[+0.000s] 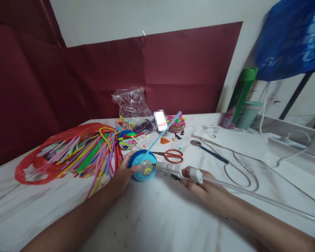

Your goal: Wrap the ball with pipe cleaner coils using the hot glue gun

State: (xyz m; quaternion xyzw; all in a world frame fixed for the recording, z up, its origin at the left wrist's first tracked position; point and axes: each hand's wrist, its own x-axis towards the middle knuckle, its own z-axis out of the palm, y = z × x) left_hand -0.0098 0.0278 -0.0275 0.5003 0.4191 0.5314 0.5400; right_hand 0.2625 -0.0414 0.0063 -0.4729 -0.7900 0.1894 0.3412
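Note:
My left hand (127, 168) grips the side of a round ball (147, 176) wound with blue pipe cleaners, dark blue at the far rim and light blue nearer me. A see-through patch with yellow bits shows in its middle. One light blue pipe cleaner (161, 134) sticks up from the ball toward the back right. In my right hand (199, 183) is a white glue gun (170, 169), its nozzle at the ball's right side. A long clear glue stick (265, 198) runs out of the gun's rear. Orange-handled scissors (174, 155) lie just behind the gun.
On the left, many coloured pipe cleaners (86, 157) spill from a red plastic bag (28, 171). Finished-looking wound balls (126, 140) and a clear plastic bag (131, 101) sit behind. Cables (248, 175) and a dark-handled tool (212, 154) lie right, near a green cup (248, 115).

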